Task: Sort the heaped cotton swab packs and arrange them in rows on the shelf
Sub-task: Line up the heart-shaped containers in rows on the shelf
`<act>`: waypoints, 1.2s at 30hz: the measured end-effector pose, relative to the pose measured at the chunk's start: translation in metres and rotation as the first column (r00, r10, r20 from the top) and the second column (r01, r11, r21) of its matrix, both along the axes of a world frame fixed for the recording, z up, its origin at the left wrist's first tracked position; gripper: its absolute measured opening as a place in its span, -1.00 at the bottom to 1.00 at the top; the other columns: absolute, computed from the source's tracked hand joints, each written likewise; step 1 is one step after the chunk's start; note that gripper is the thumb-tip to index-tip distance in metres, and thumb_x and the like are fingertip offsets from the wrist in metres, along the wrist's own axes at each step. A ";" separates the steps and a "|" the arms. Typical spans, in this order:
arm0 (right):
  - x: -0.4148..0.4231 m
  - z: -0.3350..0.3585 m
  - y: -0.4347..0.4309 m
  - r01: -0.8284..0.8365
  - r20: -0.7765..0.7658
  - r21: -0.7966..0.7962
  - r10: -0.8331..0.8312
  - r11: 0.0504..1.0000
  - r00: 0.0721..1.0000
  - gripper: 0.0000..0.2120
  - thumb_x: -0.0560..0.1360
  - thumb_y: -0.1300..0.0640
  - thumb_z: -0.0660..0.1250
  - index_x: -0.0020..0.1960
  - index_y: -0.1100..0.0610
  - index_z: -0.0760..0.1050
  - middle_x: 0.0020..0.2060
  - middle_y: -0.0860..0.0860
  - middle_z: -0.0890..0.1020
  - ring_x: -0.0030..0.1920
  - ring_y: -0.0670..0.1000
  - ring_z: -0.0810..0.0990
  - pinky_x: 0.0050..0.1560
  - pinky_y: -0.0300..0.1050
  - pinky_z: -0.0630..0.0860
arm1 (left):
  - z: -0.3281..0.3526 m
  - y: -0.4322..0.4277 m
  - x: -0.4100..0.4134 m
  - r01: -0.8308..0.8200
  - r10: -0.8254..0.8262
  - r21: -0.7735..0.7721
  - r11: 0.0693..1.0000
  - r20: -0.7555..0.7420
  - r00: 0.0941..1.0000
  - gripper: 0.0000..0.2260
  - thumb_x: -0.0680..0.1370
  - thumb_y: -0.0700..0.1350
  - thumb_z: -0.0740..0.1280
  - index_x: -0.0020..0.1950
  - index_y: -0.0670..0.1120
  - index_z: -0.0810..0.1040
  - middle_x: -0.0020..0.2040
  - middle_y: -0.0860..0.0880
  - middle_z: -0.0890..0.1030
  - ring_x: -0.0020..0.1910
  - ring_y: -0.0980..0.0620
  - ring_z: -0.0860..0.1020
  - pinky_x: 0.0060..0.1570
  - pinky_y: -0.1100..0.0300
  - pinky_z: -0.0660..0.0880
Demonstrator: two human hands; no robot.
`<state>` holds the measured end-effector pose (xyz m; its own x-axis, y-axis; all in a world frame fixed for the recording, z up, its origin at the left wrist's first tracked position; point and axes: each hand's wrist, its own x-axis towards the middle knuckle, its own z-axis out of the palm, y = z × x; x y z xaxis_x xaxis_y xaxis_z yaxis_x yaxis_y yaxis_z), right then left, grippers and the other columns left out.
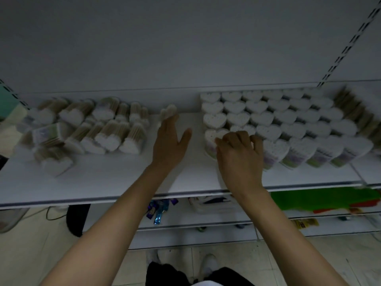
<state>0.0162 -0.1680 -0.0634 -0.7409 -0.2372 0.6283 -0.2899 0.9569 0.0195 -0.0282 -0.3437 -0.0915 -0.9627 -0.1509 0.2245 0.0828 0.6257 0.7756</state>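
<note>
Packs of cotton swabs lie on either side of my hands on the white shelf [107,182]. My left hand [169,139] is stretched flat over the bare middle of it, fingers straight and thumb spread, holding nothing. A single pack [168,112] sits just beyond its fingertips, so close that I cannot tell whether they touch. Well off to the left of that hand lies the heap [82,129], packs tumbled on their sides at all angles with the wooden sticks showing. My right hand [240,153] has its fingers curled down over the near left corner of the rows [288,120]. These are heart-shaped packs standing upright, and they spread away to the right of that hand and beyond it toward the back wall. Its fingertips rest on the corner pack [211,139], just left of the knuckles. Whether they actually grip a pack I cannot tell, since the hand covers what is under it. The two hands are near each other but apart.
</note>
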 end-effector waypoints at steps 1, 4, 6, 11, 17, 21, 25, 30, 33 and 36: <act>-0.002 0.001 0.000 0.019 0.007 0.001 -0.019 1.000 1.000 -0.87 0.27 0.33 0.46 -0.22 0.16 0.62 -0.27 0.08 0.61 -0.17 0.13 0.56 -0.07 -0.02 0.24 | 0.004 -0.003 -0.013 -0.032 0.032 -0.008 0.999 -0.016 0.999 -0.48 0.60 0.02 0.27 0.48 -0.16 0.26 0.42 -0.19 0.35 0.37 -0.16 0.36 0.35 0.01 0.31; -0.006 0.002 -0.001 0.050 0.022 0.008 -0.050 0.999 0.999 -0.85 0.27 0.32 0.47 -0.20 0.15 0.62 -0.26 0.07 0.61 -0.16 0.13 0.56 -0.09 -0.02 0.23 | 0.016 -0.006 -0.045 -0.087 0.070 -0.126 0.988 -0.129 0.989 -0.54 0.52 -0.03 0.33 0.35 -0.22 0.43 0.27 -0.27 0.47 0.26 -0.23 0.43 0.22 0.02 0.35; -0.005 0.001 -0.004 0.066 0.020 0.021 -0.066 0.998 0.998 -0.84 0.26 0.32 0.48 -0.21 0.14 0.62 -0.27 0.06 0.60 -0.18 0.12 0.55 -0.10 -0.03 0.22 | 0.023 -0.009 -0.059 -0.143 0.090 -0.268 0.953 -0.201 0.975 -0.59 0.48 -0.08 0.39 0.29 -0.17 0.50 0.23 -0.22 0.49 0.21 -0.22 0.43 0.12 -0.03 0.41; -0.003 0.002 -0.012 0.102 0.000 0.020 -0.102 0.995 0.995 -0.91 0.30 0.24 0.44 -0.20 0.13 0.62 -0.25 0.05 0.60 -0.15 0.12 0.56 -0.09 -0.04 0.23 | 0.003 -0.026 -0.082 -0.057 0.114 -0.577 0.815 0.063 0.991 -0.44 0.50 0.09 0.38 0.40 -0.14 0.35 0.47 -0.21 0.23 0.32 -0.28 0.33 0.26 -0.06 0.30; 0.005 0.008 -0.028 0.073 -0.049 -0.142 -0.080 0.987 0.996 -0.80 0.44 0.13 0.33 0.00 0.15 0.64 -0.07 0.11 0.64 0.00 0.13 0.50 -0.05 -0.04 0.25 | -0.011 -0.049 -0.078 0.033 -0.059 -0.525 0.850 -0.033 0.998 -0.59 0.43 -0.15 0.43 0.23 -0.22 0.46 0.43 -0.27 0.30 0.18 -0.30 0.45 0.10 0.03 0.35; 0.012 0.023 -0.051 -0.052 0.013 -0.428 0.064 0.902 0.998 -0.74 0.50 0.06 0.28 0.11 0.11 0.62 0.02 0.06 0.63 0.04 0.08 0.50 -0.02 -0.05 0.31 | 0.037 -0.041 -0.065 -0.052 0.045 0.205 0.977 0.037 0.998 -0.52 0.32 -0.08 0.52 0.15 -0.12 0.42 0.09 -0.08 0.50 -0.03 -0.01 0.51 -0.16 0.32 0.41; 0.019 0.032 -0.060 -0.130 0.092 -0.635 0.242 0.761 0.966 -0.58 0.52 0.00 0.26 0.36 0.06 0.41 0.22 0.07 0.51 0.20 0.06 0.45 0.15 -0.06 0.40 | 0.075 -0.035 -0.006 -0.005 -0.011 0.655 0.755 0.021 1.000 -0.58 0.46 -0.24 0.45 0.23 -0.05 0.37 0.11 -0.03 0.50 -0.04 0.13 0.57 -0.19 0.32 0.52; 0.015 0.037 -0.057 -0.276 0.154 -0.552 0.422 0.787 0.893 -0.44 0.49 -0.12 0.26 0.44 0.00 0.26 0.37 0.04 0.41 0.33 -0.01 0.37 0.27 -0.12 0.34 | 0.096 -0.031 0.059 0.259 -0.288 0.475 0.841 -0.012 0.958 -0.37 0.23 0.27 0.53 0.20 0.15 0.40 0.09 0.27 0.54 0.03 0.32 0.55 -0.07 0.37 0.52; 0.024 0.041 -0.055 -0.224 0.172 -0.785 0.550 0.578 0.817 -0.43 0.42 -0.20 0.32 0.35 -0.02 0.33 0.16 -0.22 0.52 0.14 -0.23 0.49 0.08 -0.31 0.46 | 0.097 -0.026 0.080 0.263 -0.276 0.422 0.868 -0.031 0.961 -0.27 0.18 0.41 0.46 0.23 0.14 0.35 0.12 0.42 0.50 0.14 0.32 0.51 0.03 0.38 0.48; 0.030 0.039 -0.045 -0.065 0.251 -0.885 0.590 0.461 0.767 -0.24 0.33 -0.19 0.47 0.41 -0.10 0.20 0.13 -0.35 0.46 0.12 -0.30 0.50 0.07 -0.39 0.44 | 0.084 -0.015 0.095 0.214 -0.247 0.473 0.855 0.007 0.969 -0.26 0.19 0.25 0.56 0.28 0.13 0.36 0.24 0.17 0.53 0.20 0.16 0.54 0.13 0.26 0.48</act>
